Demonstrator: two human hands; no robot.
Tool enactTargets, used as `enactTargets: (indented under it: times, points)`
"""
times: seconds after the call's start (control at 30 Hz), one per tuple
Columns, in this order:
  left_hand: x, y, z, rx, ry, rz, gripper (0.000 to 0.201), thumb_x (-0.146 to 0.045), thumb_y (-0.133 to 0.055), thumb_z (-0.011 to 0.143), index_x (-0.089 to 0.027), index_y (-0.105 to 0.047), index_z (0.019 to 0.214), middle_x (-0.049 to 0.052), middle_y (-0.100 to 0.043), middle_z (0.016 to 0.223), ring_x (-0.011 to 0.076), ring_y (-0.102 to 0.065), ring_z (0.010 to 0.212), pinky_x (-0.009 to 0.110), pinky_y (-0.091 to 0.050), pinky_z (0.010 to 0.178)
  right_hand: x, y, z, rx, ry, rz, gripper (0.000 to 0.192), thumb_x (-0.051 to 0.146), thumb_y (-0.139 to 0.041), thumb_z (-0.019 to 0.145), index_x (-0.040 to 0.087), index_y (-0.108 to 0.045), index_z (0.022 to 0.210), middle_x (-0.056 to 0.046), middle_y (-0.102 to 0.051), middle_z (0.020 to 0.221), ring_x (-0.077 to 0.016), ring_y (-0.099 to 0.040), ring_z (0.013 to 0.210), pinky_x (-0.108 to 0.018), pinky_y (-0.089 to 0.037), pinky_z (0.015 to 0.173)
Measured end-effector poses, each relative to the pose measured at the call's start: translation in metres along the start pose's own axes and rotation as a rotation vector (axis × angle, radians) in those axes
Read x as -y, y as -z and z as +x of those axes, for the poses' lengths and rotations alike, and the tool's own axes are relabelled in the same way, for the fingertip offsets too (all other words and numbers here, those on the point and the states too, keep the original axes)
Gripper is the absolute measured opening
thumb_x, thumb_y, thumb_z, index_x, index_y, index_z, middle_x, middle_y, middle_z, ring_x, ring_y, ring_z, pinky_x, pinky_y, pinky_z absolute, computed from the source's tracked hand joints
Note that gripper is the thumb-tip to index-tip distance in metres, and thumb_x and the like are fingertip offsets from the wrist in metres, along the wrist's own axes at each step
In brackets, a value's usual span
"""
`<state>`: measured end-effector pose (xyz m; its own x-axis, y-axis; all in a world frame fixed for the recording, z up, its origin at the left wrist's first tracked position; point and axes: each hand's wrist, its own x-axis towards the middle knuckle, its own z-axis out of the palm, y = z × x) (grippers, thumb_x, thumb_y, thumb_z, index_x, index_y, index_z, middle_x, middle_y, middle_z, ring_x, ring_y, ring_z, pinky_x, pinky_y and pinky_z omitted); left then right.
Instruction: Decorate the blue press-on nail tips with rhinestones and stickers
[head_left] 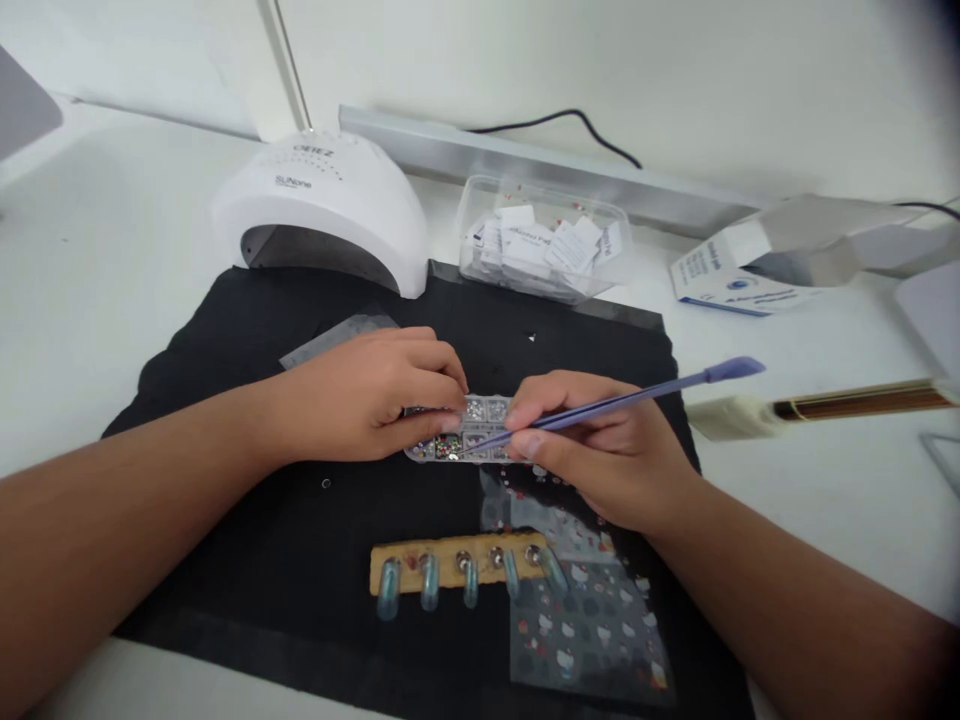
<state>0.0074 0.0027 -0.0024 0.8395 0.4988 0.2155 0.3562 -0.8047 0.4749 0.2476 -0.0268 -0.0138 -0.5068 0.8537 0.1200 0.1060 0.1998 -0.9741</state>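
A clear compartment case of rhinestones (476,440) lies on the black mat in front of me. My left hand (382,395) is closed on the left end of the case, thumb and fingers over its compartments. Pinched in my right hand (592,440) are slim purple tweezers (637,397), their flat, wider end pointing up to the right. The tweezers' fine tip reaches into a lower compartment holding multicoloured stones. Whether a stone is between the tips is too small to tell. Nearer to me, several teal press-on nails (429,583) stand on a tan strip (442,552).
Clear sticker sheets (592,620) with small cartoon figures lie at the lower right of the black mat (247,560). Behind stand a white nail lamp (330,200), a clear tub (469,225) of white packets and an open box (739,275). A brush (847,402) lies at the right.
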Motion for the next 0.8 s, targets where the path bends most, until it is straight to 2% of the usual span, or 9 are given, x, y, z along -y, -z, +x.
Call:
enactTargets:
  times: [0.47,0.8]
  points:
    - [-0.0022,0.0000,-0.0012,0.003,-0.074,0.014,0.019,-0.024,-0.052,0.096,-0.015,-0.069,0.100,0.010,-0.067,0.106,0.0202,-0.058,0.090,0.033,-0.044,0.082,-0.0001,0.0072,0.0074,-0.025,-0.088,0.359,0.005,0.019,-0.075,0.076,0.021,-0.070,0.078,0.002,-0.065,0.062,-0.0107,-0.061,0.056,-0.022,-0.047,0.052]
    - [-0.0029,-0.0004,-0.0019,0.027,-0.027,-0.003,0.020,-0.026,-0.051,0.097,-0.016,-0.065,0.107,0.008,-0.066,0.108,0.0197,-0.059,0.094,0.034,-0.044,0.085,0.0014,0.0068,0.0093,-0.015,-0.101,0.422,0.007,0.019,-0.076,0.075,0.018,-0.069,0.077,0.002,-0.065,0.061,-0.0093,-0.061,0.056,-0.020,-0.049,0.054]
